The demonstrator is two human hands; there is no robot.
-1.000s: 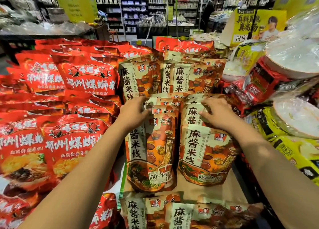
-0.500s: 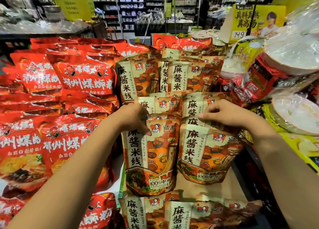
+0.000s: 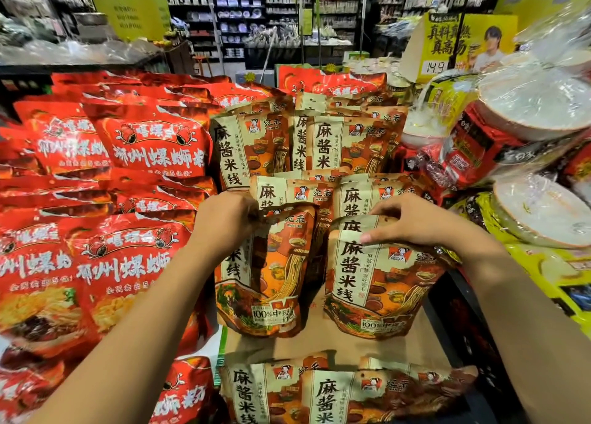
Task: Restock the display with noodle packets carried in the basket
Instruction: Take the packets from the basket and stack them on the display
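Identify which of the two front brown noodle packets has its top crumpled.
The front-left packet, gripped by the left hand: its top corner is creased and bent. The front-right packet, held by the right hand, has a straight top.

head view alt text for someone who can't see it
The left hand grips the top of the left noodle packet and the right hand the right noodle packet, both upright on a display. Red packets lie to their left.

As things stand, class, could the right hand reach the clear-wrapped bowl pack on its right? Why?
Probably yes, once freed. The right hand pinches the top of a tan noodle packet, so it must let go first; nothing stands between it and the bowl pack beside it.
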